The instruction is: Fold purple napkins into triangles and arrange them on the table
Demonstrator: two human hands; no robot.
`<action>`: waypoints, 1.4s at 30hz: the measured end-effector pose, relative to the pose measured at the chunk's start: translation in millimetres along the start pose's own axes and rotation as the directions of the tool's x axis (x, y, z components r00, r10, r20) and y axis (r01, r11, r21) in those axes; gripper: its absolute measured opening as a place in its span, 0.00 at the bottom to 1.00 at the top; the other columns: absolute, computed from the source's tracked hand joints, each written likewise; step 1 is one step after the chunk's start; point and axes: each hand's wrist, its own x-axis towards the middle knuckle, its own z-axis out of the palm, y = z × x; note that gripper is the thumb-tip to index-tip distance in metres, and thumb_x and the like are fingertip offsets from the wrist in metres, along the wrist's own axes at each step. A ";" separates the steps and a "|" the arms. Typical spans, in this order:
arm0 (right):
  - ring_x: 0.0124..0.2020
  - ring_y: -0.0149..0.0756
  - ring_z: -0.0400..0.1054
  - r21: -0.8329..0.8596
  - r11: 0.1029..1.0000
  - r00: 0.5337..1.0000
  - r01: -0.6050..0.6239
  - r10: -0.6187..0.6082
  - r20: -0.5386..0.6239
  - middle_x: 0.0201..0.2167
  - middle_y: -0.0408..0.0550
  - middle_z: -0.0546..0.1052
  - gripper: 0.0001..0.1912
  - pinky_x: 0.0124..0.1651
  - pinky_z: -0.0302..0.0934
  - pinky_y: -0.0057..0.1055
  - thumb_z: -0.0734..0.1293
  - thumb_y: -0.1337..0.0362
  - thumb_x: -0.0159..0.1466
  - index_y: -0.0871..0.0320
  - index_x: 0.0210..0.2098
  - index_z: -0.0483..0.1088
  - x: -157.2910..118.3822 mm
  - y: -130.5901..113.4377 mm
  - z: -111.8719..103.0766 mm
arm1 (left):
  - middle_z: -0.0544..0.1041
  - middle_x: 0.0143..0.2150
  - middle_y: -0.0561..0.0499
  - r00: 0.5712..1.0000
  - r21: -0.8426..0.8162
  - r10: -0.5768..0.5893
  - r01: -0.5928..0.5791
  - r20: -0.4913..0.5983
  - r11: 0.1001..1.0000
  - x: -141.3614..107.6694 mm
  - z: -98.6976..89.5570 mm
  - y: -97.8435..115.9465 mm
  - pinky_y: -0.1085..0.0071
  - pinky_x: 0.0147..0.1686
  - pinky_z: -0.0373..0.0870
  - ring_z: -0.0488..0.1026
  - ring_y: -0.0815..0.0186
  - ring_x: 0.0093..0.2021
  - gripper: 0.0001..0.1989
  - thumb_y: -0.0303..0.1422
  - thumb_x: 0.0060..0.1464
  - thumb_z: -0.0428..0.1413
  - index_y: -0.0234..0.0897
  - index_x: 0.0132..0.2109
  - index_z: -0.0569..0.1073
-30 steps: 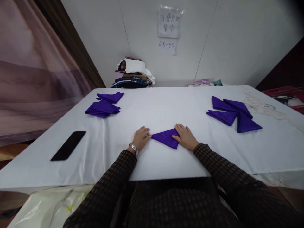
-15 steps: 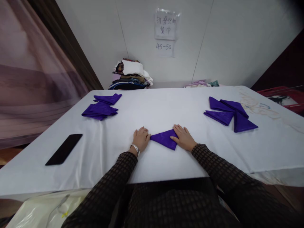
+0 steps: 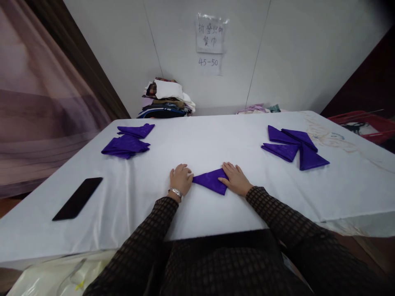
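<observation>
A purple cloth napkin [image 3: 208, 180], folded into a narrow triangle, lies flat on the white-covered table in front of me. At its pointed left tip, my left hand [image 3: 181, 180] has its thumb and index finger pinched together, the other fingers curled above the cloth. My right hand [image 3: 235, 179] rests flat on the napkin's wide right end, fingers stretched out and thumb on top. To the right lies a group of several folded purple napkins [image 3: 311, 158]. Over on the left is a looser heap of purple napkins [image 3: 126, 146].
A black flat rectangular object [image 3: 77, 199] lies on the white tablecloth [image 3: 197, 142] at the left. Behind the table rise a pile of clothes [image 3: 168, 98] and a wall with a handwritten paper sign [image 3: 210, 39]. A red basket [image 3: 364, 125] stands beyond the right edge.
The fingers of my left hand have lifted and curled a little at the napkin's tip. My right hand stays on the cloth. The view has shifted slightly.
</observation>
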 end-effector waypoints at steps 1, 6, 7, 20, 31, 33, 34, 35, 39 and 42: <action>0.66 0.45 0.39 -0.002 1.000 1.000 0.001 -0.001 -0.002 0.65 0.55 0.50 0.37 0.63 0.35 0.47 0.48 0.43 0.65 0.61 0.64 0.49 -0.1 0.0 0.1 | 0.68 0.57 0.44 0.999 -0.022 0.037 -0.037 -0.013 0.999 0.3 -0.7 6.8 0.47 0.58 0.51 0.59 0.55 0.60 0.09 0.35 0.57 0.49 0.39 0.40 0.72; 0.66 0.44 0.39 -0.013 1.000 1.000 0.007 -0.007 -0.015 0.65 0.55 0.51 0.36 0.63 0.35 0.47 0.49 0.44 0.65 0.61 0.64 0.48 -0.5 -0.8 0.0 | 0.59 0.64 0.45 0.921 -0.060 0.372 -0.368 0.113 0.928 -6.9 11.5 46.2 0.51 0.62 0.43 0.51 0.58 0.65 0.23 0.45 0.59 0.44 0.40 0.57 0.63; 0.66 0.44 0.39 -0.012 1.000 1.000 0.006 -0.006 -0.011 0.65 0.55 0.50 0.36 0.63 0.35 0.47 0.49 0.44 0.65 0.60 0.64 0.48 -0.4 -1.0 -0.1 | 0.57 0.65 0.44 0.899 -0.049 0.408 -0.406 0.162 0.913 -9.4 16.6 50.6 0.51 0.62 0.42 0.50 0.57 0.65 0.27 0.48 0.58 0.44 0.39 0.60 0.60; 0.65 0.42 0.42 0.182 0.977 0.994 -0.111 0.113 -0.005 0.64 0.52 0.55 0.28 0.63 0.34 0.50 0.51 0.50 0.67 0.57 0.61 0.56 7.9 42.7 -13.3 | 0.54 0.66 0.42 0.872 0.023 0.417 -0.437 0.257 0.899 -15.6 35.8 48.9 0.51 0.62 0.42 0.49 0.55 0.66 0.34 0.52 0.57 0.43 0.37 0.64 0.54; 0.21 0.30 0.70 0.844 0.376 0.859 -0.382 0.482 0.174 0.37 0.54 0.77 0.19 0.21 0.65 0.27 0.62 0.56 0.62 0.61 0.49 0.65 -7.7 37.0 -25.4 | 0.56 0.65 0.42 0.876 0.013 0.413 -0.429 0.248 0.903 -15.1 36.8 48.6 0.51 0.62 0.43 0.49 0.54 0.65 0.34 0.52 0.56 0.42 0.37 0.63 0.55; 0.18 0.29 0.68 0.852 0.330 0.851 -0.406 0.476 0.221 0.32 0.52 0.77 0.19 0.19 0.64 0.26 0.64 0.59 0.62 0.62 0.49 0.63 -4.9 31.7 -27.9 | 0.55 0.65 0.42 0.875 0.015 0.411 -0.429 0.255 0.903 -14.9 36.0 48.9 0.52 0.62 0.42 0.49 0.55 0.65 0.34 0.52 0.57 0.42 0.37 0.63 0.55; 0.18 0.29 0.68 0.856 0.314 0.849 -0.411 0.472 0.235 0.31 0.51 0.76 0.19 0.18 0.64 0.26 0.64 0.60 0.61 0.62 0.50 0.62 -2.4 29.7 -29.2 | 0.55 0.66 0.42 0.875 0.018 0.408 -0.427 0.260 0.904 -14.9 35.5 49.1 0.52 0.62 0.43 0.49 0.55 0.65 0.34 0.52 0.57 0.42 0.37 0.63 0.55; 0.18 0.29 0.68 0.859 0.300 0.848 -0.415 0.469 0.246 0.30 0.50 0.76 0.19 0.18 0.64 0.26 0.65 0.61 0.61 0.63 0.50 0.62 0.6 27.9 -30.5 | 0.55 0.66 0.42 0.876 0.022 0.404 -0.424 0.264 0.905 -15.0 35.0 49.5 0.52 0.62 0.44 0.49 0.55 0.65 0.34 0.53 0.57 0.42 0.37 0.63 0.55; 0.20 0.30 0.70 0.872 0.277 0.852 -0.403 0.460 0.248 0.27 0.46 0.75 0.19 0.21 0.66 0.26 0.66 0.65 0.61 0.62 0.50 0.61 13.3 22.4 -33.8 | 0.56 0.65 0.42 0.887 0.037 0.388 -0.410 0.252 0.912 -17.0 33.4 52.9 0.53 0.59 0.49 0.51 0.54 0.65 0.34 0.53 0.57 0.41 0.37 0.63 0.56; 0.22 0.29 0.70 0.878 0.293 0.856 -0.378 0.471 0.212 0.26 0.44 0.74 0.17 0.22 0.66 0.24 0.66 0.65 0.61 0.60 0.48 0.61 18.5 21.2 -34.1 | 0.57 0.65 0.42 0.907 0.058 0.353 -0.375 0.230 0.925 -21.1 32.6 57.6 0.53 0.57 0.53 0.53 0.53 0.64 0.34 0.53 0.56 0.41 0.37 0.62 0.58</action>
